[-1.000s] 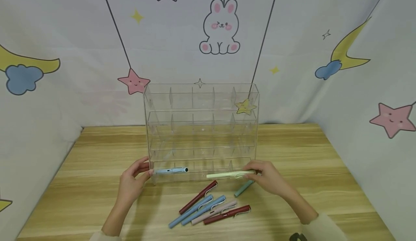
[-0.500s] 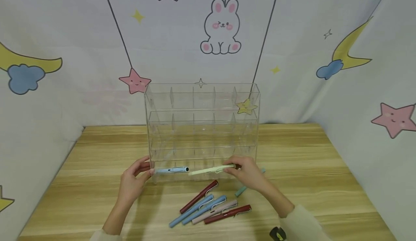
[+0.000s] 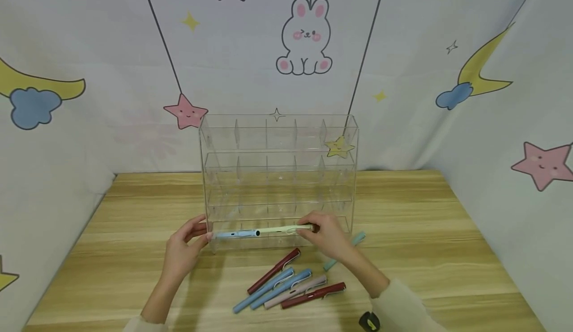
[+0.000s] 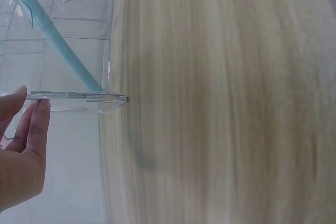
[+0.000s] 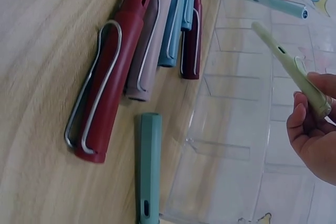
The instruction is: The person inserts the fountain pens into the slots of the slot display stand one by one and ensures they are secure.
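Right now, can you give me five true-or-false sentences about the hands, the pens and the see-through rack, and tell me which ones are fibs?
1. The right hand holds the pale green pen. True.
2. The left hand holds a pen. False: it grips the side of the clear rack.
3. The light blue pen is at the rack's bottom level. True.
4. The pale pink pen is in the rack's top row. False: it lies on the table.
5. The teal pen lies on the table. True.
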`<action>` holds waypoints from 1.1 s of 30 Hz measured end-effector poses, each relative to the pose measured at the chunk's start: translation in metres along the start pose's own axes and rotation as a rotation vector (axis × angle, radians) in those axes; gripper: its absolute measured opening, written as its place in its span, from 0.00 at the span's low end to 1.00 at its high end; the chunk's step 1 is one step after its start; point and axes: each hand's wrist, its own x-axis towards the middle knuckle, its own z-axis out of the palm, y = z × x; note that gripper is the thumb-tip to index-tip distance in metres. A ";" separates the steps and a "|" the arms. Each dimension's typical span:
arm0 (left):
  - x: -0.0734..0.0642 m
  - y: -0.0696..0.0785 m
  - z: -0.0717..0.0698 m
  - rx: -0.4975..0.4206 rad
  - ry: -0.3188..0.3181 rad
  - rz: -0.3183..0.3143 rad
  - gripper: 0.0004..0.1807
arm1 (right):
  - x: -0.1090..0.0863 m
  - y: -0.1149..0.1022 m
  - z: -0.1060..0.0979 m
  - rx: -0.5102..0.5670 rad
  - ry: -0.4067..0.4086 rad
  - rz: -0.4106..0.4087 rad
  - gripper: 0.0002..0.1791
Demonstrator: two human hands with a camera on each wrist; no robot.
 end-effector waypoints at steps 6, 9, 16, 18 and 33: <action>0.000 0.000 0.000 -0.003 0.002 0.006 0.22 | 0.003 -0.005 0.010 0.004 0.020 0.009 0.07; 0.001 0.000 0.000 0.006 0.002 0.006 0.22 | 0.005 -0.007 0.016 0.016 0.005 0.037 0.08; 0.000 0.000 0.000 0.008 0.001 0.000 0.22 | 0.008 -0.011 0.031 0.045 0.006 0.027 0.06; 0.001 0.000 0.000 0.009 0.000 0.001 0.22 | 0.008 -0.012 0.034 0.040 0.017 0.017 0.06; 0.000 0.002 0.000 0.003 0.001 -0.004 0.22 | 0.003 -0.010 0.032 0.088 -0.025 -0.002 0.12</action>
